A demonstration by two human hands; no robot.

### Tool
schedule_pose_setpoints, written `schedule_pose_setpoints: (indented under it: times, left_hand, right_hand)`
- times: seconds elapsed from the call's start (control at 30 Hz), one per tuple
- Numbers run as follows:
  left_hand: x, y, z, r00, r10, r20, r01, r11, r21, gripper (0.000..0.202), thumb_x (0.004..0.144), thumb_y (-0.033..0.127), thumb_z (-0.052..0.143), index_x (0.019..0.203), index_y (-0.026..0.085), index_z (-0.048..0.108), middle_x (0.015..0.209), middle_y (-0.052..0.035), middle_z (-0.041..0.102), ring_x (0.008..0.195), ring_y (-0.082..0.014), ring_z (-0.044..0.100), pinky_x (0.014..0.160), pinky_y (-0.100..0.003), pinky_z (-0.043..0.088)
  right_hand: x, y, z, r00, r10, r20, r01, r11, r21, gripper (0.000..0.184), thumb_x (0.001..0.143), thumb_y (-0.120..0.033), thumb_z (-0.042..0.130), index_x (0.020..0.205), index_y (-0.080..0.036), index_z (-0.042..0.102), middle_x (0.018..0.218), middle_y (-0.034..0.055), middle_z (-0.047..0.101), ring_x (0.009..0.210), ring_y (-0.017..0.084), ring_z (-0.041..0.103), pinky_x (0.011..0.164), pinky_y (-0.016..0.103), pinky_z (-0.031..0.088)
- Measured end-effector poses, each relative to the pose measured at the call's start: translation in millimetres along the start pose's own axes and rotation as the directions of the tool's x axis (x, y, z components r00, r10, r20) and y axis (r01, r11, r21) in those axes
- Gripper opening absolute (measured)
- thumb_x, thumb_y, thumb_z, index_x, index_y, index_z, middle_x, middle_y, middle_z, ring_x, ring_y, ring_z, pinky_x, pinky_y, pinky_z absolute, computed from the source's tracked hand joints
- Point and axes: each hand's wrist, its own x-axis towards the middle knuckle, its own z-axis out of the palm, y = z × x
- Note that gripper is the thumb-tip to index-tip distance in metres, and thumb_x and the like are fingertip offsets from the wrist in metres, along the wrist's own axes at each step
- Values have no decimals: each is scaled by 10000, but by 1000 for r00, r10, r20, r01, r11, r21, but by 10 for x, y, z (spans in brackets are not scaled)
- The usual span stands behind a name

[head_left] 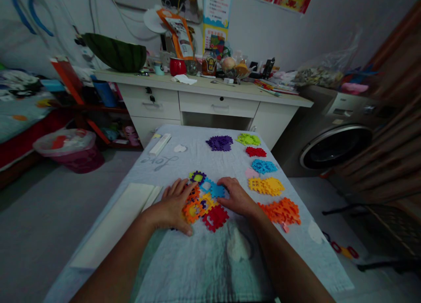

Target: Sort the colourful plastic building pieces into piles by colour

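Note:
A small mixed heap of notched plastic building pieces lies on the cloth-covered table between my hands. My left hand [174, 204] rests over its left side, fingers spread and thumb apart, touching orange pieces [193, 211]. My right hand [237, 197] is at the heap's right, finger and thumb curled around the edge of a blue notched piece [216, 190]. Near the front is a red square piece [215, 218], with a yellow piece [208, 201] behind it. A purple frame piece [198, 176] with a lime centre sits at the back. My left palm hides part of the heap.
Sorted piles stand along the right: purple [219, 143], lime [248, 139], red [255, 151], blue [264, 166], yellow [266, 186] and orange [281, 212]. A white folded sheet [115, 224] and a white box [160, 144] lie left. A cluttered desk [213, 90] stands behind.

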Motion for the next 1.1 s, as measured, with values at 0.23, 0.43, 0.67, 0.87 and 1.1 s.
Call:
schedule_pose_setpoints:
  times: [0.23, 0.43, 0.67, 0.87, 1.1]
  left_hand:
    - [47, 10, 95, 999, -1, -40, 1, 1000, 2, 1305, 425, 493, 825, 1521, 195, 182, 1596, -212, 82, 1464, -403, 23, 1152, -571, 127]
    - [147, -46, 147, 988, 29, -154, -37, 998, -52, 1142, 519, 461, 789, 1497, 198, 263, 1579, -180, 182, 1452, -386, 156, 1150, -514, 227]
    - [253, -112, 228, 945, 92, -314, -131, 986, -102, 983, 599, 506, 761, 1446, 189, 374, 1518, -161, 314, 1388, -367, 320, 1132, -479, 309]
    - [340, -164, 315, 902, 92, -421, -157, 980, -123, 838, 666, 504, 729, 1392, 201, 440, 1500, -160, 336, 1363, -361, 360, 1110, -494, 343]
    - [365, -136, 298, 887, 49, -460, -150, 971, -186, 753, 738, 465, 676, 1385, 176, 422, 1494, -159, 303, 1385, -332, 325, 1140, -476, 300]
  right_hand:
    - [-7, -2, -90, 994, 51, -94, -53, 998, -17, 409, 752, -187, 684, 1145, -167, 573, 1104, 89, 607, 1010, 219, 541, 917, 376, 432]
    - [72, 171, -545, 983, 68, -169, -88, 990, -111, 388, 728, -201, 729, 1095, -183, 603, 1064, 87, 635, 961, 213, 597, 881, 376, 466]
    - [254, 910, -1283, 906, 302, -295, -390, 865, -314, 316, 725, -148, 705, 1037, -153, 649, 1079, 118, 658, 990, 234, 623, 889, 347, 472]
    - [217, 1288, -1348, 918, 338, -207, -395, 823, -408, 327, 711, -155, 720, 1033, -160, 667, 1065, 101, 681, 954, 232, 640, 871, 334, 481]
    - [247, 1196, -1206, 943, 247, -221, -316, 871, -376, 356, 689, -75, 684, 1038, -144, 665, 1132, 138, 659, 1067, 259, 601, 985, 432, 423]
